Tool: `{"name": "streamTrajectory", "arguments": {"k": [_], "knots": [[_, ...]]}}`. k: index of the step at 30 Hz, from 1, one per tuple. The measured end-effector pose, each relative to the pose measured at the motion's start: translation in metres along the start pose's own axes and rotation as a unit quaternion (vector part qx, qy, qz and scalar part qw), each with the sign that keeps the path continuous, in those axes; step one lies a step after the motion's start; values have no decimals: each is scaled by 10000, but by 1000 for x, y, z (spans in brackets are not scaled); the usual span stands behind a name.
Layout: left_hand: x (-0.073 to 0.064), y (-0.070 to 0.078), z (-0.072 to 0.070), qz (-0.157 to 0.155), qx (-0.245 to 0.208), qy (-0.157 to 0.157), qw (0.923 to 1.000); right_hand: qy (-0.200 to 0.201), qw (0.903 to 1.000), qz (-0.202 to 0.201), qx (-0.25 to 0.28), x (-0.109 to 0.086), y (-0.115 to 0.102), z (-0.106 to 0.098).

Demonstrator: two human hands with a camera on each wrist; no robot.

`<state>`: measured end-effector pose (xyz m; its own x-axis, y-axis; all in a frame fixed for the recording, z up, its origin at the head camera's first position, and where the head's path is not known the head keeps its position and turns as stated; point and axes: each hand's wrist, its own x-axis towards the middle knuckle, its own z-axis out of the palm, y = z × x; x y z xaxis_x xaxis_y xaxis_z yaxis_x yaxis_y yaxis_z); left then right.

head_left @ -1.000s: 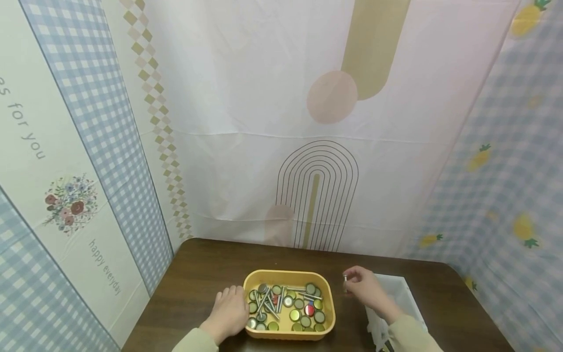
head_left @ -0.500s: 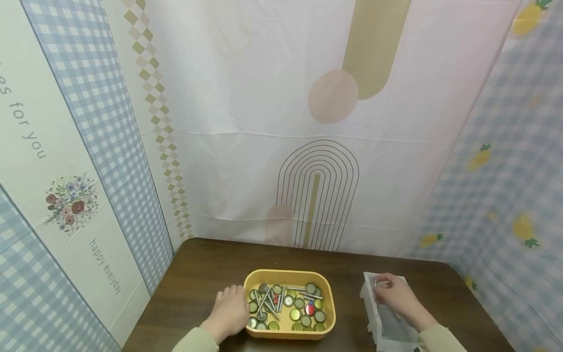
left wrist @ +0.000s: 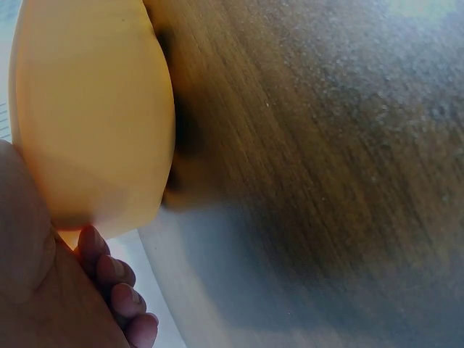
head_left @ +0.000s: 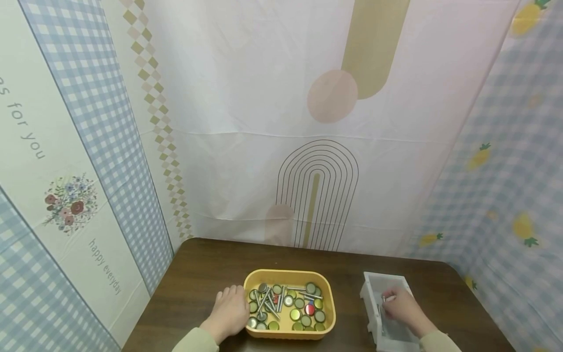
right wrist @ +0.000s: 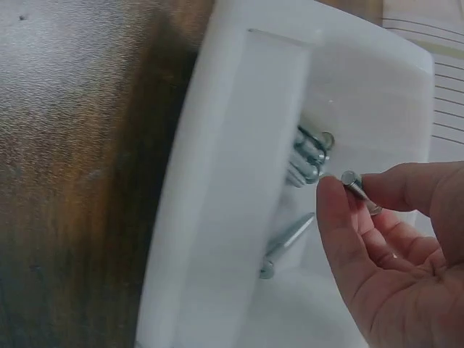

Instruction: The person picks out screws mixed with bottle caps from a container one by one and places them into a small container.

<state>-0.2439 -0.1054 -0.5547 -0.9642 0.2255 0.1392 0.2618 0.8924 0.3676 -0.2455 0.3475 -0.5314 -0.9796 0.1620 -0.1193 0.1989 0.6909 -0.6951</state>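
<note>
In the head view, my left hand [head_left: 228, 313] rests against the left side of a yellow plastic box [head_left: 290, 335], fingers pointing forward along its edge. Metal bolts [head_left: 270, 305] and bottle caps [head_left: 294, 315], several of each, lie mixed inside that box. My right hand [head_left: 402, 309] is over the white plastic bin [head_left: 373, 315], where thumb and forefinger pinch a short metal bolt [right wrist: 355, 185]. Below the fingers in the right wrist view, several other bolts [right wrist: 310, 154] lie together in the bin, and a separate bolt [right wrist: 288, 243] leans near its wall.
Both containers stand on a dark brown wooden table [head_left: 202, 264], the yellow box mid-front and the white bin to its right. A strip of tabletop [head_left: 349, 313] separates them. Printed cloth [head_left: 228, 186] hangs behind the table and on both sides.
My right hand, holding the bolt, has moved right from the gap between the containers and then forward-down into the white bin. My left hand and the yellow box stay put.
</note>
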Motion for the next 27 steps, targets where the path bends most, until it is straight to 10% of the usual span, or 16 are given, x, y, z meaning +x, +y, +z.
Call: {"name": "streamTrajectory", "arguments": {"k": [27], "knots": [[0, -1, 1, 16, -62, -20, 10000, -128, 9951, -239, -955, -7, 13, 11]]}}
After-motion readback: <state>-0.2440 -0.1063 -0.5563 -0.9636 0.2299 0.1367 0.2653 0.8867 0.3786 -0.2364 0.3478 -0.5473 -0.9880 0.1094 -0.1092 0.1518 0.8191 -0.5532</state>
